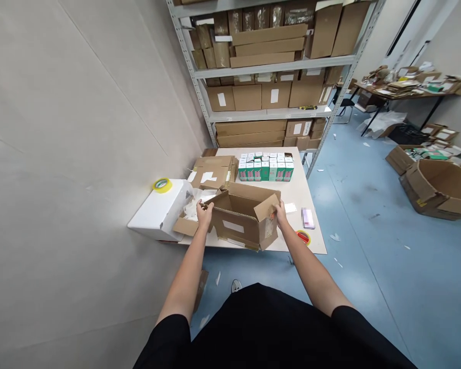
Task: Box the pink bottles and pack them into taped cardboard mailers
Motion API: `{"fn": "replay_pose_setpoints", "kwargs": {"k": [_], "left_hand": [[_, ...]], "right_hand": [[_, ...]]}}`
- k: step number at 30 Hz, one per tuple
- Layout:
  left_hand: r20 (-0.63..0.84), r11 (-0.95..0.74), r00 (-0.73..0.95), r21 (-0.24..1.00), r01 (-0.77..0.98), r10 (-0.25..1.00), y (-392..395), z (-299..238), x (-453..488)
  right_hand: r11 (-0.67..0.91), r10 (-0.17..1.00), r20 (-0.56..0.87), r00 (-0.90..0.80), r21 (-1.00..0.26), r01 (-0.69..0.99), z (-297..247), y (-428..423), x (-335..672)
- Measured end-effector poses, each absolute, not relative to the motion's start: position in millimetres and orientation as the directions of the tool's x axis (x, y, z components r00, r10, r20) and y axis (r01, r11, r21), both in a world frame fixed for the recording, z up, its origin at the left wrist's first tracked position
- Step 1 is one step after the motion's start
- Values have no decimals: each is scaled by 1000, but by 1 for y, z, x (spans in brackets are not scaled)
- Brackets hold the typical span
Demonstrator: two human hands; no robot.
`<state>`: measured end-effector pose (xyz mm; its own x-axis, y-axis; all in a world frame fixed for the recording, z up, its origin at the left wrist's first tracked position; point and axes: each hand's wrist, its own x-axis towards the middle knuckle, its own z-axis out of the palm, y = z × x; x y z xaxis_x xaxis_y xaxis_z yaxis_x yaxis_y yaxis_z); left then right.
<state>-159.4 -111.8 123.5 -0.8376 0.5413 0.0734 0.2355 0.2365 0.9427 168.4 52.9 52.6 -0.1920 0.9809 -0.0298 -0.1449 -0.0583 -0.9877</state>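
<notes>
An open-topped cardboard box (238,225) is held between my two hands at the table's front edge, slightly tilted, its inside showing brown. My left hand (205,213) grips its left end, fingers closed at the rim. At the right end, my right hand (280,213) is closed on the side beside a folded-out flap. Behind the box, rows of small green and white cartons (266,169) stand together on the table (301,189). A white slip (290,207), a purple-and-white packet (308,218) and a roll of tape (303,237) lie to the right.
Flattened cardboard (213,169) is stacked at the table's back left. Yellow tape (162,185) rests on a white box (157,207) by the wall. Shelving (269,66) with cartons rises behind. A large open carton (434,189) sits on the floor at right.
</notes>
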Motion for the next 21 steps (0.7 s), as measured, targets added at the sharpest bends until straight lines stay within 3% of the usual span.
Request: {"fn": "replay_pose_setpoints", "kwargs": {"k": [9,13,18,21], "left_hand": [[159,126,-801,952,280,577,-141,105,-133],[179,114,-732,937,331,657,-162,106,-122],[70,154,-587,934,322,807,-174,99,-125],[13,178,-565,943,282,825,-177,78,-126]], "right_hand": [[-158,982,-132,-139,-967,-198,52,59,157],[-161,976,-132,-174,-973,-164,48,77,158],[-171,944,-143,-296,-983,-69,36,80,154],[-178,920,-147,-363,-983,-52,25,71,148]]}}
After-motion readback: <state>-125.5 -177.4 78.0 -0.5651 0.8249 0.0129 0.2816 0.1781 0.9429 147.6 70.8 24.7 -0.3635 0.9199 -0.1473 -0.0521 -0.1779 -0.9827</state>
